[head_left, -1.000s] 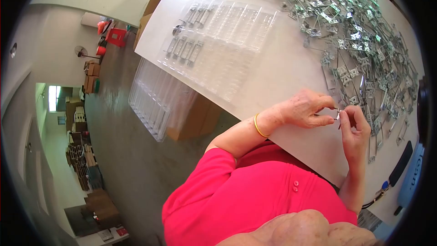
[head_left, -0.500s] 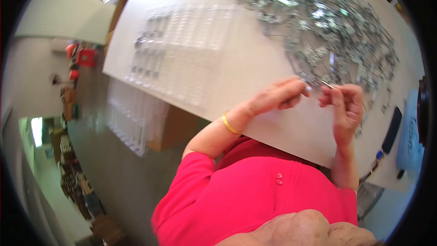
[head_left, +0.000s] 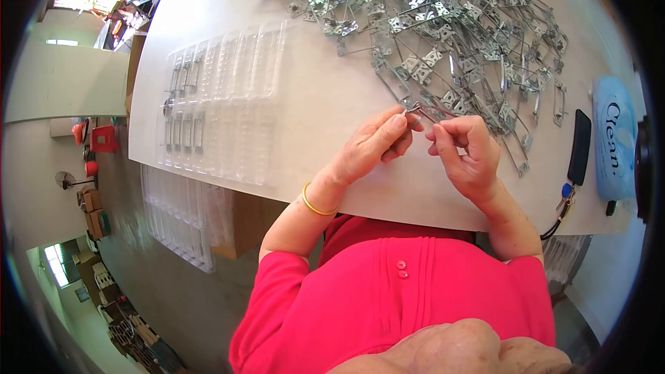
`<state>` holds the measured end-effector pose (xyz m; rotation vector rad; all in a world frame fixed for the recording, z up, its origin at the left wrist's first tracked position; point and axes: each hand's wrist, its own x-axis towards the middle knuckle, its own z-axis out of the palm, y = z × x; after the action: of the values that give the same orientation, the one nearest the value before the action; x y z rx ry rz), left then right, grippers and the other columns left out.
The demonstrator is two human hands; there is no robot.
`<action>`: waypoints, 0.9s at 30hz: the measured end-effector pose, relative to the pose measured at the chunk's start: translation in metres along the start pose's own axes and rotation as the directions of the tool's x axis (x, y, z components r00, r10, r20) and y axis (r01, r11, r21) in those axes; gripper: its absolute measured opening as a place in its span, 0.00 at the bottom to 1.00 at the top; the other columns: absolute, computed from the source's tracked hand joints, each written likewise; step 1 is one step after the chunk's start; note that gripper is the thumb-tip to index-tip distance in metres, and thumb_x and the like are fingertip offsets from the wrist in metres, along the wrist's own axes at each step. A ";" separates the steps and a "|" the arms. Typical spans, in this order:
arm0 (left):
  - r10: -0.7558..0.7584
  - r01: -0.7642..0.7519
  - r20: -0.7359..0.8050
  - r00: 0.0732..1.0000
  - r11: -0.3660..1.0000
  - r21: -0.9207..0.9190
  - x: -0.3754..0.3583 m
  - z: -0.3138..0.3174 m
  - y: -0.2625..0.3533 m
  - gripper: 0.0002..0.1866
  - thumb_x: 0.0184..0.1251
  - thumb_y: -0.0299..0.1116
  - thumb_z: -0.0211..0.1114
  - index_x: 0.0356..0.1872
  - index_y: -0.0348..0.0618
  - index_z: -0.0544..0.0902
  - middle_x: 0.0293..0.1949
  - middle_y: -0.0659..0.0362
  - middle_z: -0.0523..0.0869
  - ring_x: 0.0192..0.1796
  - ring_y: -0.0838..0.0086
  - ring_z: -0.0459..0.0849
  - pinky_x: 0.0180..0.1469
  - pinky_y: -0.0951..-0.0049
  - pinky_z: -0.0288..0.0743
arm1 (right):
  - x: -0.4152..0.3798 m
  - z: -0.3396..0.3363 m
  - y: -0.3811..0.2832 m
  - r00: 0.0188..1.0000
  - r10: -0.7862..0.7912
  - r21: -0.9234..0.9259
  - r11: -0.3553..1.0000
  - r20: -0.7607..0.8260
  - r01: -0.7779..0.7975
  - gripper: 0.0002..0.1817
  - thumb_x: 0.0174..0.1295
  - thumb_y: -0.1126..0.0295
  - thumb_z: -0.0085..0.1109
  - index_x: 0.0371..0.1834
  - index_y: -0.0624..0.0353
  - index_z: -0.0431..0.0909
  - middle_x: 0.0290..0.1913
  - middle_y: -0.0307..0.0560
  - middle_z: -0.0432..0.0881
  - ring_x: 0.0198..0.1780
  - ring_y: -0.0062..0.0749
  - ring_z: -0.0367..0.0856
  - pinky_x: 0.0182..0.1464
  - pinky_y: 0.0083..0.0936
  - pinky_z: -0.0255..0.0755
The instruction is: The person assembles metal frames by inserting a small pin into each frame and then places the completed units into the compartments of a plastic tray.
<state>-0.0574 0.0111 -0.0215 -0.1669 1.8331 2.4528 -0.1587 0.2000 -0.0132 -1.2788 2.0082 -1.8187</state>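
A small metal bracket with a thin rod point(head_left: 428, 117) is held between my two hands, just in front of the heap. My left hand point(head_left: 374, 142), with a yellow bangle at the wrist, pinches its bracket end. The rod end is in the fingertips of my right hand point(head_left: 471, 156). My fingers partly cover the piece. Beyond them lies a large tangled heap of similar silvery metal parts point(head_left: 443, 28). To the left, a clear plastic tray point(head_left: 239, 97) carries several of these parts in two rows of slots at its left side.
A black phone-like object point(head_left: 580, 145) with a cord lies on the right of the white table point(head_left: 332, 76). Beside it is a blue pack marked "Clean" point(head_left: 615, 138). More clear trays point(head_left: 176, 215) and a cardboard box point(head_left: 256, 225) stand below the table's left edge.
The view has turned, so table and heap appear shifted left. Both hands still hold the metal piece, with the right hand now lower beside it. The picture is sharper.
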 end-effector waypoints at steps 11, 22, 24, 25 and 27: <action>0.335 -0.261 -0.027 0.942 0.779 0.570 0.002 0.007 -0.007 0.15 0.77 0.40 0.61 0.46 0.34 0.80 0.28 0.49 0.79 0.29 0.60 0.79 0.35 0.64 0.73 | 0.006 0.002 -0.021 0.933 0.356 0.010 0.934 0.054 -0.357 0.06 0.74 0.76 0.56 0.47 0.63 0.70 0.29 0.44 0.85 0.26 0.20 0.85 0.28 0.18 0.78; 0.486 -0.364 -0.048 0.873 0.712 0.600 0.003 0.005 -0.011 0.15 0.76 0.38 0.62 0.48 0.34 0.79 0.27 0.50 0.80 0.27 0.58 0.79 0.33 0.64 0.73 | 0.015 -0.010 -0.032 0.784 0.519 0.287 0.736 0.341 -0.613 0.05 0.76 0.72 0.52 0.43 0.62 0.73 0.27 0.43 0.84 0.22 0.19 0.80 0.25 0.18 0.73; 0.367 -0.275 -0.049 0.929 0.772 0.573 0.001 0.001 -0.007 0.15 0.77 0.39 0.60 0.47 0.34 0.79 0.29 0.48 0.80 0.30 0.57 0.80 0.35 0.63 0.73 | 0.013 -0.010 -0.026 0.790 0.511 0.296 0.739 0.338 -0.605 0.05 0.76 0.72 0.51 0.43 0.62 0.74 0.27 0.42 0.83 0.21 0.18 0.79 0.24 0.18 0.72; 0.380 -0.285 -0.046 0.924 0.764 0.579 -0.001 0.003 -0.006 0.15 0.77 0.39 0.60 0.47 0.34 0.79 0.29 0.48 0.80 0.30 0.57 0.80 0.35 0.63 0.73 | 0.013 -0.010 -0.024 0.788 0.514 0.301 0.735 0.338 -0.608 0.05 0.76 0.72 0.51 0.43 0.62 0.74 0.26 0.42 0.83 0.21 0.18 0.78 0.24 0.18 0.71; 0.285 -0.226 -0.012 0.959 0.786 0.576 -0.003 0.006 -0.002 0.16 0.78 0.41 0.58 0.44 0.34 0.80 0.30 0.48 0.79 0.32 0.59 0.79 0.37 0.64 0.73 | 0.014 -0.012 -0.023 0.788 0.499 0.285 0.746 0.360 -0.602 0.05 0.78 0.72 0.49 0.45 0.61 0.72 0.27 0.43 0.83 0.21 0.18 0.78 0.25 0.16 0.71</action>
<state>-0.0546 0.0173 -0.0210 0.0042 2.6979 1.9244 -0.1639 0.2021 0.0155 -0.6527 1.5467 -1.5387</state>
